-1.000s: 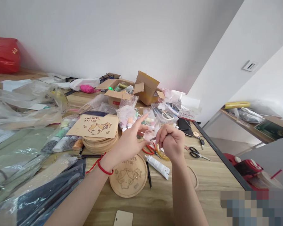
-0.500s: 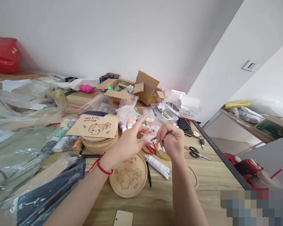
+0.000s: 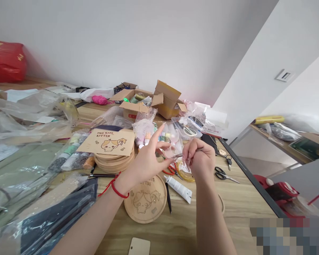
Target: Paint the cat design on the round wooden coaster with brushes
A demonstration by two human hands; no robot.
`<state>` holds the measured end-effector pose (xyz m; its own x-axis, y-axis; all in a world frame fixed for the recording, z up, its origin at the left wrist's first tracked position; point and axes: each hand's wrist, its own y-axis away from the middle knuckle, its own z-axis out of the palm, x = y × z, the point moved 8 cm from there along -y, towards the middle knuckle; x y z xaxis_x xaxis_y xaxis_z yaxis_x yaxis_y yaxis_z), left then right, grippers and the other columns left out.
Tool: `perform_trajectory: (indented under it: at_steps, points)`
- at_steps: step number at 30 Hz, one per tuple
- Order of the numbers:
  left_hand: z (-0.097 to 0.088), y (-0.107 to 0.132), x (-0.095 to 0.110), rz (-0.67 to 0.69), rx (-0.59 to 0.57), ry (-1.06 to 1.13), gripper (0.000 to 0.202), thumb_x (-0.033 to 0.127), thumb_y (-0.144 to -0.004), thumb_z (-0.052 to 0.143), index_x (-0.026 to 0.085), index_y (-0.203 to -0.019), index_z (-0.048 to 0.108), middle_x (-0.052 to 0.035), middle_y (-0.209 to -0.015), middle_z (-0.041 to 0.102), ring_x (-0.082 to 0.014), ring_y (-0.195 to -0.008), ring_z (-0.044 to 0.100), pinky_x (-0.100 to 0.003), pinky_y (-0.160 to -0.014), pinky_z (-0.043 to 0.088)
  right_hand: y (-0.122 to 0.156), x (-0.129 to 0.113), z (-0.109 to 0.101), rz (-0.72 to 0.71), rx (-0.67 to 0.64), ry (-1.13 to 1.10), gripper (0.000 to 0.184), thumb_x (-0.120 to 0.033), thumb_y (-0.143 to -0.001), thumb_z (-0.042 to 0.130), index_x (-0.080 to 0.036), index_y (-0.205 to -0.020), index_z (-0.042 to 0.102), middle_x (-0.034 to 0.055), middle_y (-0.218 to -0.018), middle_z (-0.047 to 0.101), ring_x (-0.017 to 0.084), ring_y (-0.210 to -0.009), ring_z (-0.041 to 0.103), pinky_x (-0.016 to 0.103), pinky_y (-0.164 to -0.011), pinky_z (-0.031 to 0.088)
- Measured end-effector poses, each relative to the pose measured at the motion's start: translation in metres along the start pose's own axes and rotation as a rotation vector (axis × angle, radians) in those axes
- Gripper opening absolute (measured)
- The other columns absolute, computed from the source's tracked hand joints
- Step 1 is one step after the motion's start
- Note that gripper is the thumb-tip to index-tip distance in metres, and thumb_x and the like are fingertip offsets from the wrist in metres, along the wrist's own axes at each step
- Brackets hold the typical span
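Observation:
My left hand [image 3: 146, 156], with a red cord bracelet at the wrist, pinches a small translucent pinkish piece [image 3: 170, 152] between thumb and fingers; its index finger points up. In my closed right hand [image 3: 199, 159] is a thin metal tool [image 3: 179, 155], its tip pointing at that piece. Whether the tip touches it I cannot tell. Below my left hand lies a round wooden board [image 3: 145, 203] with a kitten outline. A black pen-like stick [image 3: 168, 199] and a white tube [image 3: 178, 189] lie right of the board. Red-handled pliers [image 3: 170, 170] and a gold wire coil [image 3: 185, 173] lie just beyond.
A paper kitten card [image 3: 106, 142] rests on stacked wooden discs [image 3: 114, 164]. Bagged bottles [image 3: 71, 152] and plastic packets [image 3: 55, 219] cover the left side. Open cardboard boxes [image 3: 136, 106] stand at the back. Black scissors [image 3: 224, 174] lie near the right table edge.
My right hand has moved slightly to the right, away from my left hand, with the metal tool in it. My left hand still pinches the translucent piece.

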<state>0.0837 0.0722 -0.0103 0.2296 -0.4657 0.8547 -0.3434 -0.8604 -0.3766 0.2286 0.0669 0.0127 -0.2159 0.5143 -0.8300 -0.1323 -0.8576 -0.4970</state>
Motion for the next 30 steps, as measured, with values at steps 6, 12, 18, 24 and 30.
perform_trajectory:
  at_steps: [6,12,18,24,30]
  points:
    - [0.005,0.001,0.004,0.025,-0.057,0.056,0.087,0.031,-0.083,0.069,0.032,-0.151,0.015,-0.0024,-0.12,0.068,-0.0211,-0.117,0.06,-0.042,-0.108,0.042,-0.002,0.002,-0.007,0.074,0.036,-0.086,0.018,-0.003,-0.049,0.041,-0.019,-0.045,0.048,-0.0033,-0.045,0.056,0.006,-0.028,0.041,0.016,-0.026,0.027]
    - [0.009,0.003,0.005,0.005,-0.112,0.144,0.087,0.037,-0.086,0.067,0.03,-0.152,0.012,-0.0044,-0.119,0.068,-0.0213,-0.114,0.062,-0.043,-0.105,0.046,-0.002,0.002,-0.006,0.11,0.041,-0.131,0.018,-0.002,-0.047,0.042,-0.019,-0.044,0.048,-0.0031,-0.045,0.057,0.007,-0.028,0.042,0.015,-0.025,0.026]
    - [0.005,0.001,0.004,0.107,-0.048,0.228,0.087,0.025,-0.083,0.07,0.033,-0.151,0.018,-0.0076,-0.124,0.063,-0.0238,-0.115,0.061,-0.045,-0.104,0.049,0.0,0.0,-0.002,0.11,0.003,-0.155,0.019,-0.002,-0.049,0.043,-0.02,-0.045,0.048,-0.003,-0.046,0.057,0.008,-0.029,0.045,0.017,-0.025,0.029]
    - [0.005,0.002,0.008,0.143,-0.004,0.168,0.076,0.021,-0.085,0.066,0.034,-0.148,0.025,-0.0068,-0.128,0.059,-0.0237,-0.115,0.061,-0.044,-0.103,0.05,0.012,-0.02,0.006,-0.04,-0.026,0.156,0.022,-0.003,-0.053,0.038,-0.02,-0.048,0.05,-0.0038,-0.05,0.058,0.008,-0.034,0.045,0.019,-0.032,0.032]
    - [0.01,0.001,0.007,0.148,0.044,0.198,0.077,0.025,-0.086,0.066,0.031,-0.149,0.022,-0.0075,-0.119,0.062,-0.0226,-0.109,0.063,-0.041,-0.098,0.053,0.02,-0.038,0.012,-0.282,-0.032,0.421,0.025,-0.002,-0.057,0.035,-0.021,-0.05,0.05,-0.0027,-0.054,0.06,0.01,-0.048,0.053,0.022,-0.045,0.039]
